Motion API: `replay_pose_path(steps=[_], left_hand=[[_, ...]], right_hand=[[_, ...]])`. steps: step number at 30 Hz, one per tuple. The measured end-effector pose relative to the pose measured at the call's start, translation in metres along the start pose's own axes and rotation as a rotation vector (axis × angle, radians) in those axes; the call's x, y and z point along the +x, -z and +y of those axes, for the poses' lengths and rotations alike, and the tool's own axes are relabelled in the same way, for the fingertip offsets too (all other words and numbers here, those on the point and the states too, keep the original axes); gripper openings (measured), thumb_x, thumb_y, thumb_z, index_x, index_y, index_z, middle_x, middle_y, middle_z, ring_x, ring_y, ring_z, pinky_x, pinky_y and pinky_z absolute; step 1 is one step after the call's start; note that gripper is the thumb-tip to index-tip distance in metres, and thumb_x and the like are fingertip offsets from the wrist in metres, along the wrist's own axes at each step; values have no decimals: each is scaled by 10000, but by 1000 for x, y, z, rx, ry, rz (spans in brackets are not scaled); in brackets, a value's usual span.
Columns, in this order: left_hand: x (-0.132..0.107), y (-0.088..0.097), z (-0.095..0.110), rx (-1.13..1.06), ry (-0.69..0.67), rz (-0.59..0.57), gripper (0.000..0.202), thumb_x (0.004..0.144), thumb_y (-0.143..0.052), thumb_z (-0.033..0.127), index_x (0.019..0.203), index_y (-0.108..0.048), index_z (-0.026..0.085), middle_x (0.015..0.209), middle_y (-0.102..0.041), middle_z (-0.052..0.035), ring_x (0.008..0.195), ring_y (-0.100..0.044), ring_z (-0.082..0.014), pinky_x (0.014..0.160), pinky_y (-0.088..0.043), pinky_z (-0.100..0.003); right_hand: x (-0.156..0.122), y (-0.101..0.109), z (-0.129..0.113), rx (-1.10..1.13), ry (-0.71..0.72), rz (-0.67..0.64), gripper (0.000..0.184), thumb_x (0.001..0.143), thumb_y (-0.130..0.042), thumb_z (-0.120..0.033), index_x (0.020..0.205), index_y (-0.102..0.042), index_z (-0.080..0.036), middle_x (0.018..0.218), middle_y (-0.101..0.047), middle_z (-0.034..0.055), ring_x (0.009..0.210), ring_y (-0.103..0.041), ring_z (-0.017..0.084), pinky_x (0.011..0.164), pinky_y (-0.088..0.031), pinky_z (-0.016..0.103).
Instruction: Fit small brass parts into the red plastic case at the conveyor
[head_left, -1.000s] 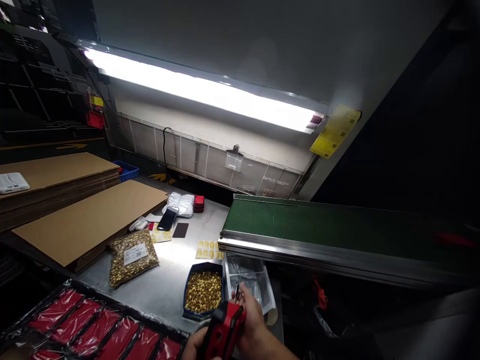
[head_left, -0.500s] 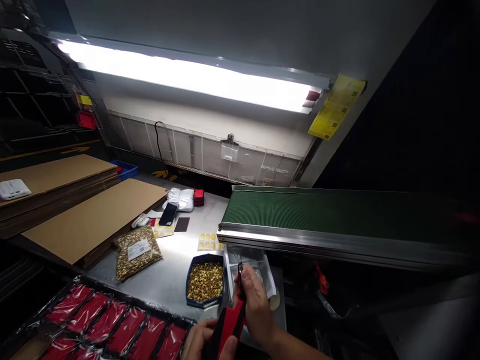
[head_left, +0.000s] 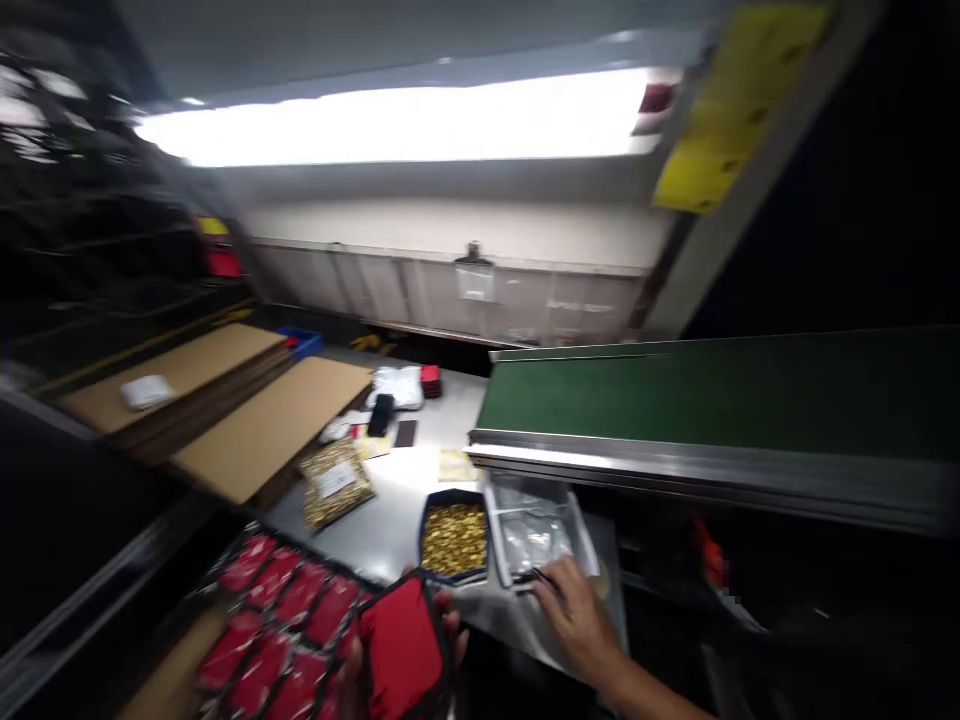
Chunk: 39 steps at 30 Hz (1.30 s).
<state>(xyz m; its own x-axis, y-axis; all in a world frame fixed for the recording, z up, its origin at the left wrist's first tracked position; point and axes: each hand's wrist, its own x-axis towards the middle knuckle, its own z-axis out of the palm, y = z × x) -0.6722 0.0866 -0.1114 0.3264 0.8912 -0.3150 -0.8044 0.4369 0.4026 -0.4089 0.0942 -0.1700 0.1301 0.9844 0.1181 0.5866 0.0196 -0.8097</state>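
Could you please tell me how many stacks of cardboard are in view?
2: the left cardboard stack, bearing a white object, and the right cardboard stack, nearer the gold-filled bag. Others may be hidden.

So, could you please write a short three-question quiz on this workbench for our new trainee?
1. The left hand holds: a) a phone b) a red case c) a cardboard sheet
2. True or false: the right hand rests on the green belt.
3. Fill in: the blue tray of gold pieces sits just left of the ____.
Key: 1 b; 2 false, it is at the white bin; 3 white bin.
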Motion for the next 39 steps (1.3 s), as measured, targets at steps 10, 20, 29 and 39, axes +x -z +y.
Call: replay_pose_path(steps=[10,20,29,39], left_hand=[[-5,-4,3,-233,-200,-90,584,869,-483,608,1346,-561,279,1290,-648,-92,1210,-587,-356,1045,-473,-517],[25,11,-21,176,-183,210,925,703,-797,552,1457,-340,272,1235,-658,-110,1158,-617,-309,963,-533,-409],[48,0,-39,284,-152,289,756,688,-848,459,1269,-460,169,1077,-692,-126,881,-695,-243,738,-562,-315],[36,28,-18,181,-168,288,877,597,-858,563,1303,-494,191,1173,-673,-174,1005,-668,-355,664,-564,-358]], right_hand=[[-8,-32,181,-362,-13,-215,123,825,-530,-275,907,-607,-224,997,-615,115,968,-591,319,833,-475,450],[-28,-6,154,-204,121,-219,249,932,-508,-394,925,-669,-204,927,-669,103,907,-665,265,813,-570,385],[28,-15,-50,-115,812,-234,694,820,-712,-434,1441,-445,-276,1542,-326,132,1399,-347,384,1115,-403,547],[48,-42,-86,148,511,-668,779,699,-854,-391,1383,-511,-247,1335,-597,145,1193,-598,326,1013,-524,426]])
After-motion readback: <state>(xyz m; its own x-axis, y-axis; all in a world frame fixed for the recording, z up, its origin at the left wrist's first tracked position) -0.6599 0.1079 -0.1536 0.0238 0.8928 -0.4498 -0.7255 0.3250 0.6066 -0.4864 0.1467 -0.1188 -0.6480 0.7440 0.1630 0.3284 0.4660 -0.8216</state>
